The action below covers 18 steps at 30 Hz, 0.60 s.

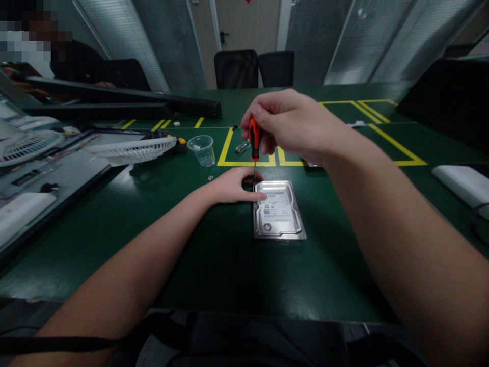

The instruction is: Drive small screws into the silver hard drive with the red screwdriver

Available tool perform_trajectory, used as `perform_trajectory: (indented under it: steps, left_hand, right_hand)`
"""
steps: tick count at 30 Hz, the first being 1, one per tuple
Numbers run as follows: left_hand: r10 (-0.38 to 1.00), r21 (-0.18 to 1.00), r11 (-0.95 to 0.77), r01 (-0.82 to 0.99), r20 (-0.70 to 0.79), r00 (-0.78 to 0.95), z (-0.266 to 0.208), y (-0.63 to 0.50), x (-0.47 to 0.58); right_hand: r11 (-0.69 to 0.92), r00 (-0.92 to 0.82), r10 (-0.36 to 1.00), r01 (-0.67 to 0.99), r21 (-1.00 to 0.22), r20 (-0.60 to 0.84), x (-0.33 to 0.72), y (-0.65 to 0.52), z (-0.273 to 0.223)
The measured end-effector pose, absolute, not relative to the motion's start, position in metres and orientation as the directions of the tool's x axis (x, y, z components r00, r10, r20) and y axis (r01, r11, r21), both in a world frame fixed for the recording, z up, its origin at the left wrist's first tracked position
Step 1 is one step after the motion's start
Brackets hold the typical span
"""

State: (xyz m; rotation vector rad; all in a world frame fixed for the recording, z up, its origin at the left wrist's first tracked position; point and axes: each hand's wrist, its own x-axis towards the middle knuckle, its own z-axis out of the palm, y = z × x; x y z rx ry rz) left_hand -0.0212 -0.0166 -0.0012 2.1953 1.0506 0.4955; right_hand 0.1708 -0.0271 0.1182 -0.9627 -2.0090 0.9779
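Observation:
A silver hard drive point(280, 211) lies flat on the green table, label side up. My left hand point(239, 186) grips its far left corner, thumb across the top face and fingers at the far edge, partly hidden. In my right hand point(280, 120) is a red and black screwdriver point(254, 137), held upright by its handle. The shaft points down at the drive's far left corner; its tip is too small to make out. Several tiny metal pieces, likely screws point(210, 178), lie left of my left hand.
Beyond them stands a clear plastic cup point(202, 151). White fans point(133, 148) and a large flat panel point(57, 176) fill the left side. Yellow tape point(248, 164) marks the green table point(298, 285). A white box point(462, 183) sits at right. Another person is at far left.

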Motion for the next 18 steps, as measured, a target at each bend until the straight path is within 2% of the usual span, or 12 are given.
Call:
perform_trajectory:
  steps: [8, 14, 18]
  left_hand:
    - [0.788, 0.688, -0.481, 0.544, 0.068, 0.612, -0.0011, -0.0163, -0.0213]
    - [0.794, 0.683, -0.472, 0.557, 0.054, 0.606, 0.0014, -0.0172, -0.0209]
    - [0.794, 0.680, -0.472, 0.561, 0.050, 0.606, 0.0007, -0.0161, -0.0216]
  right_hand:
    - [0.451, -0.401, 0.875, 0.471, -0.758, 0.272, 0.1716, -0.0361, 0.1246]
    - [0.467, -0.396, 0.870, 0.472, -0.747, 0.294, 0.1724, -0.0354, 0.1242]
    - [0.493, -0.431, 0.842, 0.373, -0.786, 0.324, 0.1725, -0.0315, 0.1206]
